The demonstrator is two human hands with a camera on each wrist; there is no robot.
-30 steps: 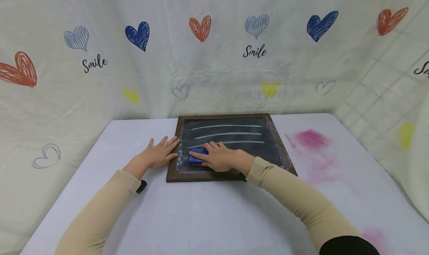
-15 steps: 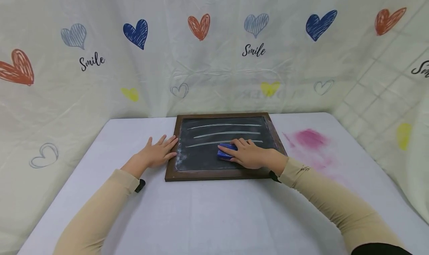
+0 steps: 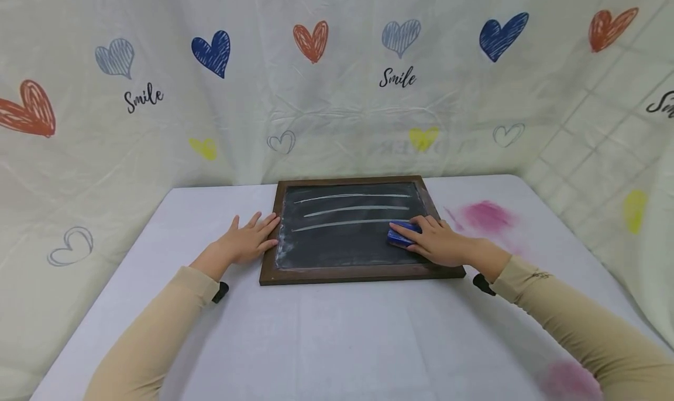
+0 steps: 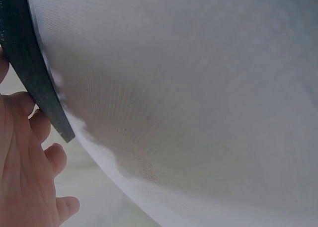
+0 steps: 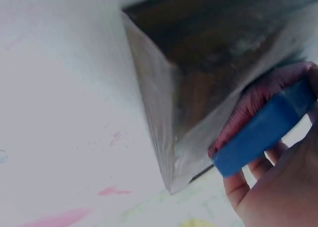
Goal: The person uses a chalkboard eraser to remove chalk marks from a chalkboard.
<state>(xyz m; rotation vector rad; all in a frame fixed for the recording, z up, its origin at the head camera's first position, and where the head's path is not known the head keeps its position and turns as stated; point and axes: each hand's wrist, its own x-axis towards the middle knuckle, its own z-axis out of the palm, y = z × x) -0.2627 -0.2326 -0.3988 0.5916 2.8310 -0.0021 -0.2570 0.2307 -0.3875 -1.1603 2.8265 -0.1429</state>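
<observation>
While the white table (image 3: 337,342) fills the lower view, one chalkboard (image 3: 344,237) lies flat at its middle: a dark slate in a brown wooden frame, long axis running three to nine o'clock, three chalk lines across the upper half, chalk haze along the left edge. One left hand (image 3: 247,242), fingers straight and spread, presses flat at the frame's nine o'clock side, holding nothing. One right hand (image 3: 439,243) sits at the board's four o'clock, fingers curled over one blue eraser (image 3: 401,236) with a pinkish felt face, pressed on the slate, long side lying three to nine.
</observation>
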